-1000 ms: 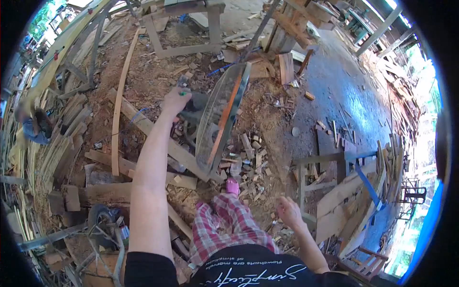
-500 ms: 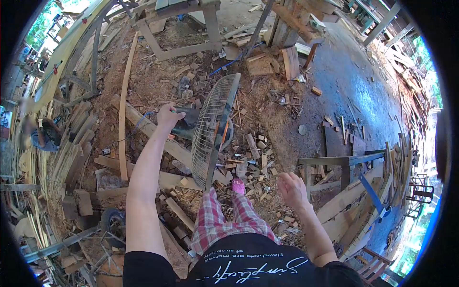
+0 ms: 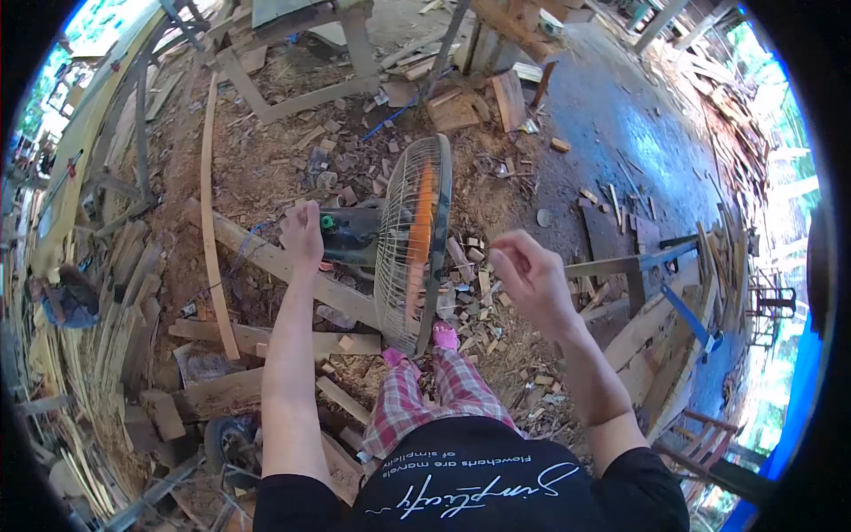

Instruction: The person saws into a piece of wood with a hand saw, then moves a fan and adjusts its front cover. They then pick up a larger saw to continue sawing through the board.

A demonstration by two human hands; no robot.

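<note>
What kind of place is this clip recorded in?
Most likely an open-sided woodworking yard or sawmill shed. Offcut wood blocks and sawdust litter the dirt floor, long sawn planks lie about, and the left hand grips the motor housing of a round wire-caged fan with orange blades.

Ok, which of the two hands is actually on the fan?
The left hand: it grips the dark motor housing behind the fan, beside the green knob. The right hand is raised in front of the cage, apart from it and holding nothing.
</note>
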